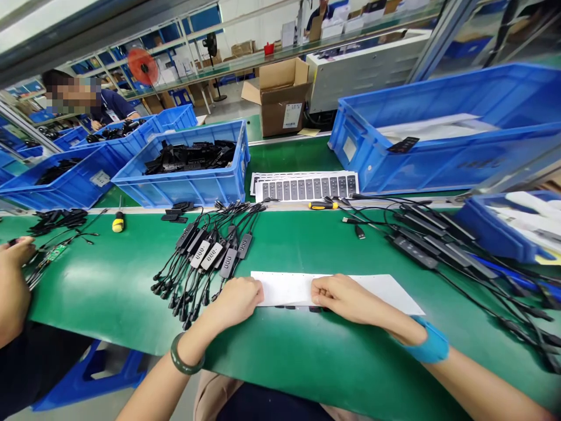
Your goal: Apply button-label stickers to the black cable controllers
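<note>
A long white sheet [287,287] lies on the green bench in front of me. At its left end, my left hand [239,299] is closed with curled fingers on the edge. My right hand [339,295] is closed too, its fingers bent against the sheet right of the middle. Small dark bits show along the sheet's near edge; what lies beneath is hidden. Left of my left hand is a bundle of cables with small black and grey control boxes [213,255]. Beyond the sheet lie white label sheets with rows of dark rectangles [309,187].
A blue crate [188,187] of black parts stands at the back, a larger blue crate [460,161] to its right. Black cables with long housings [414,251] cover the right side. Two yellow-black screwdrivers [323,205] lie on the bench. A co-worker's hand [17,252] works at far left.
</note>
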Demonstrator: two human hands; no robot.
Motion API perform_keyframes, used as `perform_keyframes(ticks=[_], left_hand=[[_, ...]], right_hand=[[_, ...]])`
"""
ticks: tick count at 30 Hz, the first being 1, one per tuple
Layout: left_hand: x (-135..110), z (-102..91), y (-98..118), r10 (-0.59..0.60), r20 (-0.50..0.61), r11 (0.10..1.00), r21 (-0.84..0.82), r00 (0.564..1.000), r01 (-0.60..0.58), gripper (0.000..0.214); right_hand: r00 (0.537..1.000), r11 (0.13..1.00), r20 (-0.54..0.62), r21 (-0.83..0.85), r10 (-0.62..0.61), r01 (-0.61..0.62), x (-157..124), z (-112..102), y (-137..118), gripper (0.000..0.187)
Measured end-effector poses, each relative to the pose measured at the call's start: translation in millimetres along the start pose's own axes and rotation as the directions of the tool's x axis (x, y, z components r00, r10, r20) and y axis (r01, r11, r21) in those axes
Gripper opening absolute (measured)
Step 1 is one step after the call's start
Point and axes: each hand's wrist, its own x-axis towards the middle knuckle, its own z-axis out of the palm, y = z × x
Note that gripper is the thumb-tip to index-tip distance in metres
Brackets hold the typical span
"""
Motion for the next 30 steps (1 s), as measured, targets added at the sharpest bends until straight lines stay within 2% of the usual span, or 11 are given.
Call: perform_keyframes(ticks=[4,10,15,20,25,30], left_hand=[[-3.7,-0.4,-7.5,0.114,0.020,0.993,-0.045,0.993,-0.113,0.010],[0.0,12.1,-4.7,0.074,-0.057,0.996,0.055,0.996,-0.071,0.025],[-3.6,10.3,-6.2,0.172,-0.013,0.984,0.052,0.985,-0.171,0.016],[-1.3,16.6,-2.2,0.105,-0.010,0.982,0.158,0.994,-0.102,0.025],[3.1,21.6,4.1,0.033,-0.004,0.964,0.265,0.999,-0.031,0.024],[6.1,11.1,3.8,0.137,0.026,0.944,0.300,0.990,-0.138,0.029]], right_hand=[[1.000,1.000,0.023,0.006,-0.016,0.016,0.2,-2.0,1.2,0.019],[0.999,1.000,0.036,0.026,0.001,-0.002,1.3,-3.0,0.9,0.019],[0.999,1.000,0.038,0.009,-0.015,0.015,1.1,-2.7,2.1,0.020],[0.999,1.000,0.047,0.024,-0.004,0.003,1.1,-3.1,2.6,0.020],[0.999,0.999,0.024,0.026,-0.035,0.034,0.9,1.0,5.1,0.024],[0.995,0.996,0.026,-0.011,-0.093,0.093,2.6,1.5,8.3,0.026]])
